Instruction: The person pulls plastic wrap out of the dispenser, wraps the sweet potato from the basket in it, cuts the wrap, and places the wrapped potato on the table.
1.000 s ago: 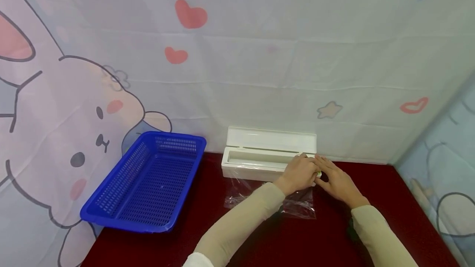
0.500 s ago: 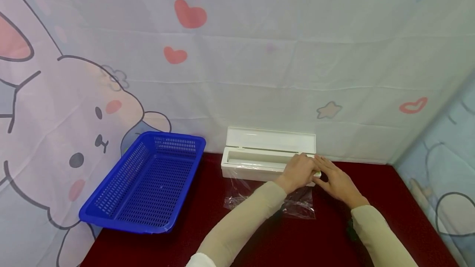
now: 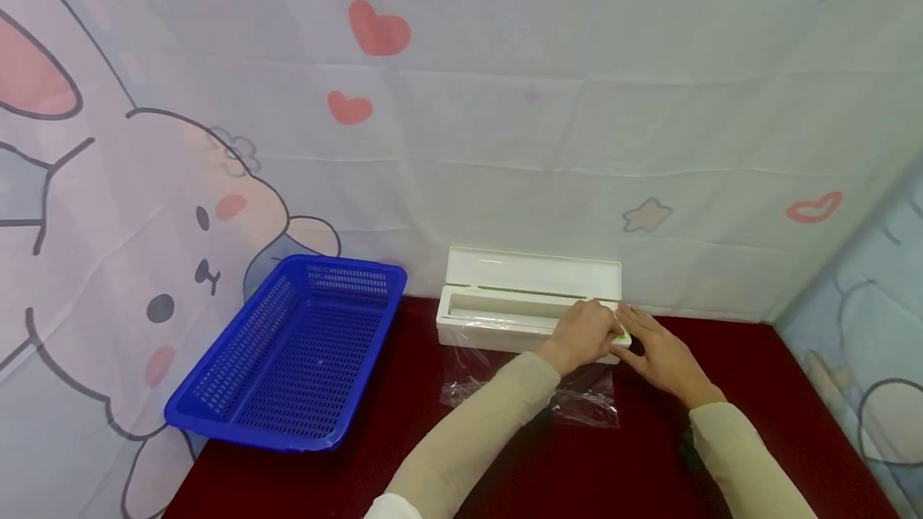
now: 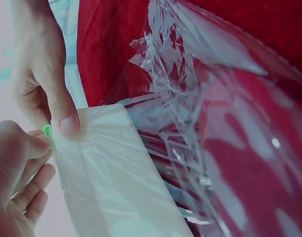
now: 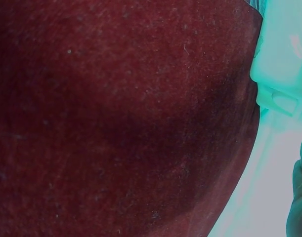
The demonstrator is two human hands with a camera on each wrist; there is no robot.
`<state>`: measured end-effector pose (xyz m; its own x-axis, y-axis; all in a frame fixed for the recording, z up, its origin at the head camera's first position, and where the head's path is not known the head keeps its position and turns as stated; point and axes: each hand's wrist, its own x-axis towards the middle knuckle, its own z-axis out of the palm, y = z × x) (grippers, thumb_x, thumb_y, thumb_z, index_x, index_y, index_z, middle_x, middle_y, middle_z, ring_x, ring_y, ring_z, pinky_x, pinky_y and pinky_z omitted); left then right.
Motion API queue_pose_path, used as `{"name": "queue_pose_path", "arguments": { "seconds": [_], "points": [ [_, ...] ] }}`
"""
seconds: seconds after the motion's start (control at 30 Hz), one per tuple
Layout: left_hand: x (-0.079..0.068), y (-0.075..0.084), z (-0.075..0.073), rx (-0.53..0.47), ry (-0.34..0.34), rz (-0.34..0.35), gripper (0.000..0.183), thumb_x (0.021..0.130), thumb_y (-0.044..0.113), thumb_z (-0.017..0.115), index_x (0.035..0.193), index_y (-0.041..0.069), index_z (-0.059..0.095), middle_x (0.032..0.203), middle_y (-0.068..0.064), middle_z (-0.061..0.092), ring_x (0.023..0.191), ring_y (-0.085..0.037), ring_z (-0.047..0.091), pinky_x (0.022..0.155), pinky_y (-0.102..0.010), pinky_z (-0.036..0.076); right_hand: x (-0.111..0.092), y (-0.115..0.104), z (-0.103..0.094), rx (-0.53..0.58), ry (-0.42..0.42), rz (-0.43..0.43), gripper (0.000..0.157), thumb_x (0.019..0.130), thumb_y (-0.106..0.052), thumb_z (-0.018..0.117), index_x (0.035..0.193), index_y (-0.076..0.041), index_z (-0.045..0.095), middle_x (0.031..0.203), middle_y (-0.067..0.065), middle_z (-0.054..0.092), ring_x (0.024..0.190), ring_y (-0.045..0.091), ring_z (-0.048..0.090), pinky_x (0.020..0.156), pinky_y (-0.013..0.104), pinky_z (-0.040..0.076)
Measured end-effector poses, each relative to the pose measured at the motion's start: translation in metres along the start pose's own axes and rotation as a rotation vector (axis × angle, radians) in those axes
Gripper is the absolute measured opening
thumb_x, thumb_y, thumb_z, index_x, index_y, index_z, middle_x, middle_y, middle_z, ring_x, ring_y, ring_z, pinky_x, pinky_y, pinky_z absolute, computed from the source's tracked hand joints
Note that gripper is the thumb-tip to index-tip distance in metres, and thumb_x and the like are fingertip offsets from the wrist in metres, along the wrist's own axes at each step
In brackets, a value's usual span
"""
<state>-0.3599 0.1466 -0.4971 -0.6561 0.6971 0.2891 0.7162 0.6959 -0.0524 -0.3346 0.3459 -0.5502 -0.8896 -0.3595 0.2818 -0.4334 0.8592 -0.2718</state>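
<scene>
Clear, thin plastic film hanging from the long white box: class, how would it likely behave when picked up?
The clear, thin plastic film would likely flop, since it lies in loose wrinkles over the dark red cloth. It is probably light, being filmy and see-through. Its bunched folds suggest it may cling to itself.

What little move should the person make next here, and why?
Probably slide the small green tab along the white box, away from the right hand. The left hand pinches it at the box's end, clear film drapes over the front and onto the table, and the right hand's thumb rests on the box, seemingly steadying it.
</scene>
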Motion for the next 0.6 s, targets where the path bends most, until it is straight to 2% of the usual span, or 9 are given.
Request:
{"name": "queue_pose_path", "arguments": {
  "seconds": [0.37,0.6],
  "points": [
    [-0.0008,-0.0041,-0.0009,-0.061,0.004,0.008,0.018,0.102,0.023,0.073,0.116,0.026,0.083,0.11,0.014,0.081,0.097,-0.003,0.075,0.09,-0.014,0.055,-0.0001,0.0005,-0.0009,0.008,-0.009,0.016,0.081,0.103,-0.049,0.068,0.163,-0.003,0.04,0.169,0.024,0.038,0.151,0.049,0.041,0.11,0.066,0.046],
    [-0.0035,-0.0076,-0.0013,-0.084,0.014,0.016,0.018,0.1,0.021,0.074,0.114,0.025,0.084,0.109,0.013,0.081,0.098,-0.005,0.075,0.093,-0.016,0.055,0.0,-0.0008,0.0006,0.021,-0.022,0.023,0.082,0.104,-0.051,0.066,0.164,-0.003,0.038,0.17,0.024,0.036,0.154,0.049,0.037,0.113,0.066,0.044]
  ]
}}
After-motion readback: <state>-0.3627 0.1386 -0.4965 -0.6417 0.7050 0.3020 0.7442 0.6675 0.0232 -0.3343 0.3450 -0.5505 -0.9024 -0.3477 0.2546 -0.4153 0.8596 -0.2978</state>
